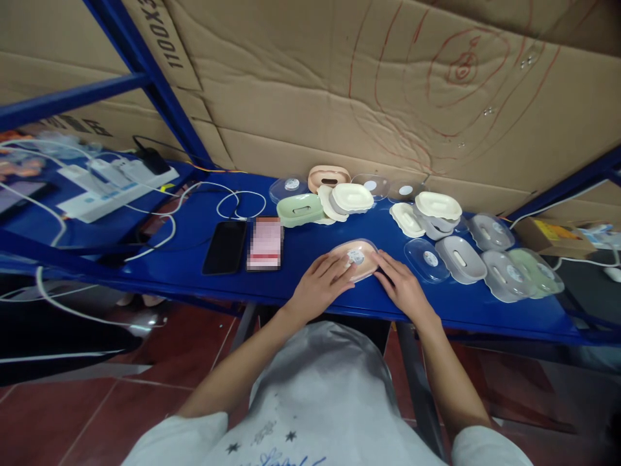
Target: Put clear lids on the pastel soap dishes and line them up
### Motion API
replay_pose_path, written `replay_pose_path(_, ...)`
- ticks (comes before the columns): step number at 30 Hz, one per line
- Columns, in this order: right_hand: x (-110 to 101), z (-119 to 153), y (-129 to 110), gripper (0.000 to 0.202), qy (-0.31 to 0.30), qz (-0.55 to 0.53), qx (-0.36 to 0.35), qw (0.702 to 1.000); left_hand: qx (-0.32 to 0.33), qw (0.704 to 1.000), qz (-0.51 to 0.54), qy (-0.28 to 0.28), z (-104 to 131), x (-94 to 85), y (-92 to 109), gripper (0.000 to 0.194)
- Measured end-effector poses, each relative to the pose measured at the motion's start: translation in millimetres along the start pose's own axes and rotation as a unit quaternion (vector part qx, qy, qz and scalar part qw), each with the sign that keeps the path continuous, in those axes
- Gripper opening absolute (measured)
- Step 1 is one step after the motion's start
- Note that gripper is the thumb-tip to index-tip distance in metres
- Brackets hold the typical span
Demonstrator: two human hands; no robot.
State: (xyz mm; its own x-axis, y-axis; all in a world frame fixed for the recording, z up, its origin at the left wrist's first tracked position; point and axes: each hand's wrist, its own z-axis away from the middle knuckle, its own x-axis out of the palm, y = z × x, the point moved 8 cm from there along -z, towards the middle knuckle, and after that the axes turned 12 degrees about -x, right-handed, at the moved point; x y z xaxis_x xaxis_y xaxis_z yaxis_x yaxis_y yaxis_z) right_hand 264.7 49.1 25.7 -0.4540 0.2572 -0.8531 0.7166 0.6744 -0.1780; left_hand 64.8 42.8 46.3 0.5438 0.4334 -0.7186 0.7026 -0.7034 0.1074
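Note:
A peach soap dish [365, 265] with a clear lid and a round sticker lies on the blue table in front of me. My left hand [324, 279] rests flat over its left side, fingers stretched across the lid toward the sticker. At the right edge, my right hand [398, 282] touches the rim with its fingers extended; its thumb lies along the near side. Behind the dish are a green soap dish [299, 210], a cream one [353, 197] and a peach one [317, 173]. A loose clear lid [427, 260] lies right of my right hand.
Grey soap dishes [460, 259], some lidded, and a green lidded one [536, 272] are grouped at the right. Two phones, one black [224, 247], lie at the left. Beyond them are cables and a white power strip [119, 194]. A cardboard wall [291, 77] stands behind.

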Motion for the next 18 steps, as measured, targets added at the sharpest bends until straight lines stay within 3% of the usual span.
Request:
replay_pose_path(4, 2, 0, -1, 0.061, -0.014, 0.008, -0.001, 1.0, -0.011, 1.0, 0.015, -0.016, -1, 2.9, -2, 0.04)
replay_pose_path(13, 4, -1, 0, 0.069, -0.019, 0.013, -0.005, 1.0, -0.07, 0.997, 0.013, 0.011, -5, 0.4, -11, 0.035)
replay_pose_path(18, 5, 0, 3, 0.066, -0.017, 0.002, 0.007, 1.0, -0.035, 0.999, 0.002, -0.008, -6, 2.2, -6, 0.04)
